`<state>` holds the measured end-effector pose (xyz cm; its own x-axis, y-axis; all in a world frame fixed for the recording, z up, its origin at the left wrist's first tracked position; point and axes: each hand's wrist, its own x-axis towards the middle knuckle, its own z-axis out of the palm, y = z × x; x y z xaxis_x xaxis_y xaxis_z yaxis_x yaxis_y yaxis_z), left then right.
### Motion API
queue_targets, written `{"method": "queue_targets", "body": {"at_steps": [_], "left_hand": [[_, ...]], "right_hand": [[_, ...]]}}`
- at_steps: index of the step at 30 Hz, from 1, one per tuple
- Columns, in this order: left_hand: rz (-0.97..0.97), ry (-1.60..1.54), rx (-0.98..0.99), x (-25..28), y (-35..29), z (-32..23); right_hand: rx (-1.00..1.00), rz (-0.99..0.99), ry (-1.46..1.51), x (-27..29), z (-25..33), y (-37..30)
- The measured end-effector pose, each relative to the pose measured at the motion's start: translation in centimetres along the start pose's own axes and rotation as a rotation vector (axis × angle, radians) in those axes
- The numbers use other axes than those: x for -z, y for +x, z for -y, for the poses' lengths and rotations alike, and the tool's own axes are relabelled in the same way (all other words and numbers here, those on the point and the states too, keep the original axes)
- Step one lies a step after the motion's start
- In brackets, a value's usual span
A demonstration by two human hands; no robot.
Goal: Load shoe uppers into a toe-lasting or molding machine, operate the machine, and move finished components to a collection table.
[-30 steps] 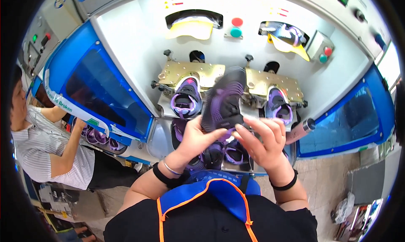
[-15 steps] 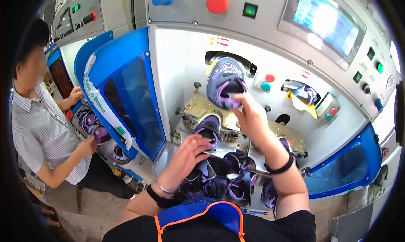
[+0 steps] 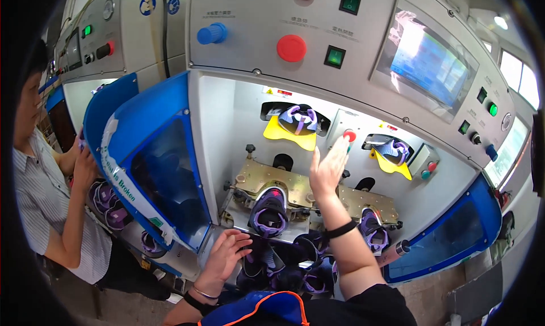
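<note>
My right hand (image 3: 329, 167) reaches up inside the machine with its fingers stretched out and nothing held. Its fingertips are at the small button box, just below the red button (image 3: 349, 136); whether they press a button cannot be told. My left hand (image 3: 227, 252) is open and holds nothing, beside a dark purple shoe (image 3: 269, 213) standing on the lower left station. In the left upper slot sits another purple shoe (image 3: 298, 119) over a yellow flap (image 3: 286, 136). A similar shoe (image 3: 392, 151) fills the right upper slot.
Several dark purple shoes (image 3: 289, 263) lie crowded below the stations. One more shoe (image 3: 373, 230) stands at the lower right station. Blue doors (image 3: 164, 161) flank the opening. A co-worker (image 3: 62, 212) in a striped shirt stands at the left. A control panel (image 3: 340, 76) overhangs the opening.
My right hand has let go of the upper left shoe, which now sits back in the slot, and moved to the buttons. My left hand has come off the lower shoe. The view has tilted up.
</note>
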<state>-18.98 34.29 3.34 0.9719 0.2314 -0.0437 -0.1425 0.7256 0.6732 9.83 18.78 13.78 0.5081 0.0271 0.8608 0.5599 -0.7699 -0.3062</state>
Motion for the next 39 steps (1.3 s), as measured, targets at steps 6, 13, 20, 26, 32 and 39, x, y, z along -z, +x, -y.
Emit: {"method": "queue_targets", "body": {"at_steps": [6,13,20,26,32,39], "left_hand": [[0.077,0.053,0.136,-1.5,2.0,1.3],[0.133,0.298,0.192,-4.3,3.1,4.0],[0.141,0.806,-0.137,-5.1,3.5,7.3],[0.303,0.872,0.050,-7.4,3.4,11.3],[0.464,0.941,0.177,-8.6,2.7,15.0],[0.546,1.010,0.269,-12.2,1.7,16.1]], "right_hand": [[0.032,0.197,-0.098,0.7,-4.2,-1.1],[0.127,0.519,0.081,6.5,-7.5,-5.1],[-0.186,0.587,0.198,18.0,-8.5,-19.5],[-0.734,0.034,0.130,25.4,-16.9,-29.5],[-1.066,-0.279,0.201,30.5,-21.9,-33.1],[-0.798,-0.052,0.325,30.6,-23.1,-23.3]]}}
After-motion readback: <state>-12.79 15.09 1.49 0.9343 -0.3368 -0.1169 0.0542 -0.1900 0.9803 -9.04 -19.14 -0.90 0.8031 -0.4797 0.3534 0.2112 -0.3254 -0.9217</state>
